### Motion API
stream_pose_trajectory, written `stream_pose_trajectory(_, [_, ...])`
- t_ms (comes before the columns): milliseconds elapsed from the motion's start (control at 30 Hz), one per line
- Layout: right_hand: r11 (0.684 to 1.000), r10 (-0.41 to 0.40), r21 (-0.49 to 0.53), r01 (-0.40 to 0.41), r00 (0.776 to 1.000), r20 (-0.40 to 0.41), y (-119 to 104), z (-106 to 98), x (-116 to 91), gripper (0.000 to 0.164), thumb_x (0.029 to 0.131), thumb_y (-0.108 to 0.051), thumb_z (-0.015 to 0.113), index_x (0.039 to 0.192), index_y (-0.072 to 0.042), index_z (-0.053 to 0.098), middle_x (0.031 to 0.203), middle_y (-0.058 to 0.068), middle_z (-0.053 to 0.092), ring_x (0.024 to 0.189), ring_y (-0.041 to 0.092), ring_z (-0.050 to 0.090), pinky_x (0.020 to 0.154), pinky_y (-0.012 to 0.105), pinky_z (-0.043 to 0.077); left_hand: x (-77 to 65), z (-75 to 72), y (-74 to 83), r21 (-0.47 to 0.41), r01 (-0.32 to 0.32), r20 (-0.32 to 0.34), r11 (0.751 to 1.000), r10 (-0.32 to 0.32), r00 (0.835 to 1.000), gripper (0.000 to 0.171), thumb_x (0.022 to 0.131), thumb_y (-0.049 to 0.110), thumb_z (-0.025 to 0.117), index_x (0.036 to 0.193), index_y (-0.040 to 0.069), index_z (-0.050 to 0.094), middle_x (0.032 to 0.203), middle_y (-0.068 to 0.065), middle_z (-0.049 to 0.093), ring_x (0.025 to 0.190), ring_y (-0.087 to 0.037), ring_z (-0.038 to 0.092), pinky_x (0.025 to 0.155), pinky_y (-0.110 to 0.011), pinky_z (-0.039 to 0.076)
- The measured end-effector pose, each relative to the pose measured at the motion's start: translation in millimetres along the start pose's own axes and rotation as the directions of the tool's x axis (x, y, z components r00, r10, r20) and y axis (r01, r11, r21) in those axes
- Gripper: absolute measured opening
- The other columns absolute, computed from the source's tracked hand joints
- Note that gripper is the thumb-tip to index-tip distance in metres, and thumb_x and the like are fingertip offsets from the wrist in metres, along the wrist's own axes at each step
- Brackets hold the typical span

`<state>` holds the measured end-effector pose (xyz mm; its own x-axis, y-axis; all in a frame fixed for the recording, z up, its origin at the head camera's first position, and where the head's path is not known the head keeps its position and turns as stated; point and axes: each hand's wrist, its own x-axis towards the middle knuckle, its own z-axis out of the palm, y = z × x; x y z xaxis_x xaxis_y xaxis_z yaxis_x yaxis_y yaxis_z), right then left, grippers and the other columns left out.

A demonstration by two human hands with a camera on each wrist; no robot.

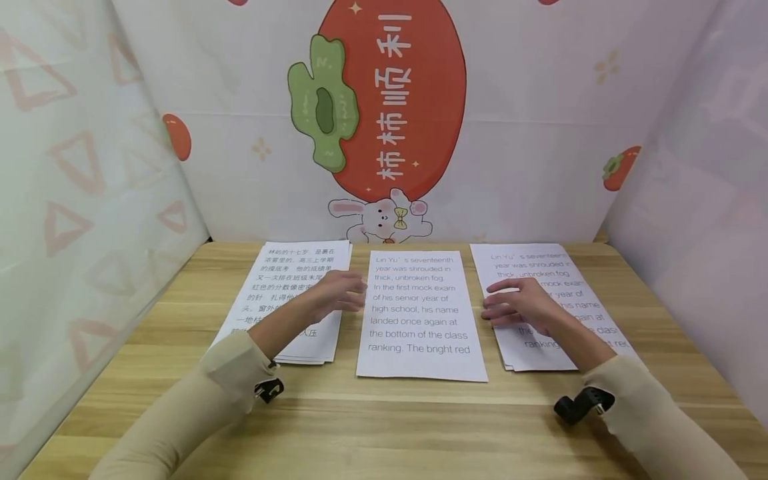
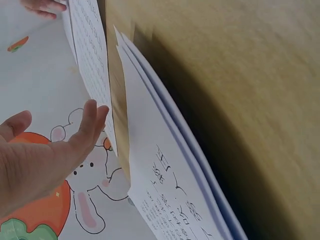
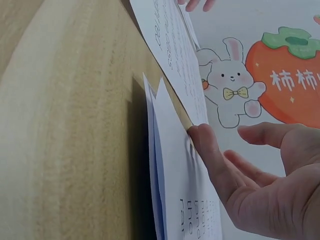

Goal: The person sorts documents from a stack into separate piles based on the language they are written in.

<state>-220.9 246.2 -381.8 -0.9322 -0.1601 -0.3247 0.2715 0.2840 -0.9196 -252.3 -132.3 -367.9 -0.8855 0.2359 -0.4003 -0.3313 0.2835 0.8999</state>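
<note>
Printed papers lie in three places across the wooden table. At the left is a small stack of sheets [image 1: 294, 270] with Chinese text; my left hand [image 1: 333, 295] hovers over its right side, fingers loosely extended towards the middle. The left wrist view shows that hand [image 2: 45, 160] holding nothing. In the centre lies a sheet [image 1: 417, 313] with large English text, between both hands. Over the left part of the right-hand stack of English sheets [image 1: 534, 257] is my right hand [image 1: 522, 303], fingers relaxed and holding nothing. Whether its fingertips touch the paper, I cannot tell.
The wooden table [image 1: 384, 427] runs up to a cloth backdrop [image 1: 510, 180] printed with a persimmon and a rabbit. Cloth walls [image 1: 78, 167] stand at both sides. Black wrist mounts [image 1: 579, 405] sit at the sleeve cuffs.
</note>
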Motion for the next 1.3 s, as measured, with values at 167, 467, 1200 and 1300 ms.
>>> stream_pose_trajectory(167, [0.997, 0.06, 0.043, -0.059, 0.998, -0.016, -1, 3, 2, 0.047, 0.105, -0.006, 0.055, 0.145, 0.013, 0.042, 0.117, 0.022, 0.074, 0.097, 0.026, 0.077, 0.084, 0.038, 0.065, -0.9, -4.5, -2.4, -0.016, 0.028, -0.009, 0.999, -0.028, 1.0, 0.051, 0.108, 0.017, 0.044, 0.15, -0.012, 0.039, 0.143, -0.033, 0.052, 0.115, -0.04, 0.067, 0.093, -0.041, 0.062])
stream_pose_trajectory(467, [0.987, 0.086, 0.138, -0.087, 0.996, 0.01, -1, 7, 5, 0.048, 0.105, -0.004, 0.054, 0.147, 0.014, 0.039, 0.11, 0.016, 0.076, 0.096, 0.027, 0.077, 0.086, 0.039, 0.064, 0.0, -4.7, -5.4, -0.077, 0.058, -0.013, 0.995, -0.059, 0.998, 0.047, 0.104, 0.015, 0.049, 0.141, -0.012, 0.046, 0.14, -0.033, 0.053, 0.111, -0.04, 0.07, 0.088, -0.04, 0.064])
stream_pose_trajectory(1200, [0.979, 0.075, 0.188, -0.078, 0.997, 0.023, 4, 11, 5, 0.051, 0.101, -0.001, 0.06, 0.145, 0.015, 0.039, 0.107, 0.017, 0.077, 0.097, 0.027, 0.077, 0.088, 0.041, 0.064, 3.5, -2.2, -10.9, -0.156, 0.077, -0.039, 0.985, -0.084, 0.996, 0.055, 0.101, 0.011, 0.054, 0.15, -0.008, 0.039, 0.14, -0.033, 0.053, 0.118, -0.043, 0.066, 0.093, -0.043, 0.062])
stream_pose_trajectory(1300, [0.982, 0.08, 0.17, -0.082, 0.997, 0.021, 4, 12, 5, 0.054, 0.101, -0.003, 0.062, 0.146, 0.014, 0.039, 0.108, 0.016, 0.077, 0.096, 0.024, 0.076, 0.087, 0.039, 0.064, 4.1, -1.5, -10.5, -0.181, 0.075, -0.042, 0.981, -0.084, 0.996, 0.059, 0.1, 0.009, 0.054, 0.153, -0.007, 0.035, 0.14, -0.033, 0.052, 0.12, -0.043, 0.065, 0.093, -0.042, 0.062])
